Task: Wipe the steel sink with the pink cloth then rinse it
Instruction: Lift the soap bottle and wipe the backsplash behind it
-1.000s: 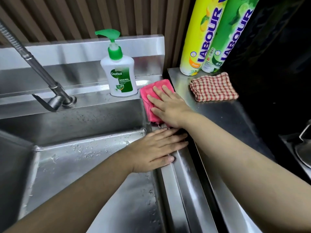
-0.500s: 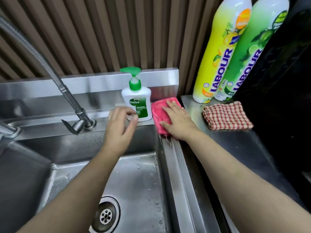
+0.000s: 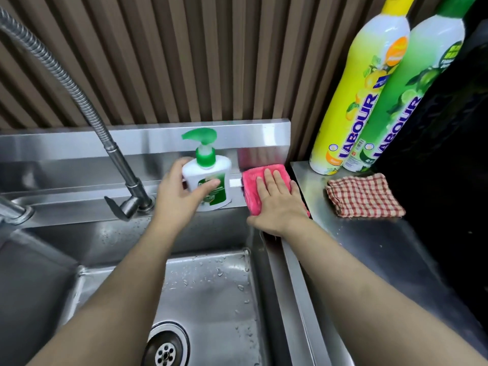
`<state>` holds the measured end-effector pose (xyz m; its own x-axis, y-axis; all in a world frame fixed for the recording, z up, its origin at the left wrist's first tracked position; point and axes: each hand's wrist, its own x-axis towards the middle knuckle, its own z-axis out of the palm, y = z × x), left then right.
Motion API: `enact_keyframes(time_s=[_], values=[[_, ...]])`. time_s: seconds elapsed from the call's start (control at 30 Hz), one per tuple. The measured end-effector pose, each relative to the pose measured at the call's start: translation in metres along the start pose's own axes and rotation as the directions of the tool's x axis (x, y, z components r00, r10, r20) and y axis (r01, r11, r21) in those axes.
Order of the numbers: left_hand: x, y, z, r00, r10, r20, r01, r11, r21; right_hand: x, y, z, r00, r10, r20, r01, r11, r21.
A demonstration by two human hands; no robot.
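One pink cloth (image 3: 255, 182), folded, lies on the back right corner ledge of the steel sink (image 3: 211, 286), long axis front-to-back, far edge touching the backsplash. Right hand (image 3: 274, 204) flat on top of it, fingers straight, pointing at the backsplash. Left hand (image 3: 179, 196) curled round one soap bottle (image 3: 208, 173), just left of the cloth; bottle upright, green pump nozzle pointing left. One drain (image 3: 166, 350) in the basin, droplets on the floor. One hose tap (image 3: 87, 101) at back left. On the worktop (image 3: 383, 247) to the right: one checked cloth (image 3: 365, 195), two tall bottles, a yellow bottle (image 3: 353, 107) and a green bottle (image 3: 406, 109), touching.
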<state>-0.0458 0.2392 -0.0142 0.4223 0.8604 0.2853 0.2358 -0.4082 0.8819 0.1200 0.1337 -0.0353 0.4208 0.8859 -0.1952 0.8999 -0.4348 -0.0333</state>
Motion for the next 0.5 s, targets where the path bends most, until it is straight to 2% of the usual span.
enact_keyframes(time_s=[0.1, 0.2, 0.3, 0.5], values=[[-0.034, -0.011, -0.029, 0.994, -0.072, -0.085, 0.071, 0.997, -0.019, 0.001, -0.019, 0.001, 1.000, 0.010, -0.023, -0.010, 1.000, 0.027], [-0.060, -0.020, -0.053, 0.976, -0.151, -0.157, 0.126, 0.979, -0.159, 0.004, -0.056, 0.007, 0.997, -0.037, -0.072, 0.044, 0.994, 0.096], [-0.079, -0.029, -0.076, 0.968, -0.187, -0.168, 0.155, 0.970, -0.187, 0.009, -0.098, 0.015, 0.992, -0.030, -0.121, 0.051, 0.984, 0.173], [-0.102, -0.028, -0.115, 0.938, -0.274, -0.211, 0.234, 0.952, -0.195, 0.016, -0.158, 0.018, 0.985, -0.081, -0.150, 0.108, 0.977, 0.184]])
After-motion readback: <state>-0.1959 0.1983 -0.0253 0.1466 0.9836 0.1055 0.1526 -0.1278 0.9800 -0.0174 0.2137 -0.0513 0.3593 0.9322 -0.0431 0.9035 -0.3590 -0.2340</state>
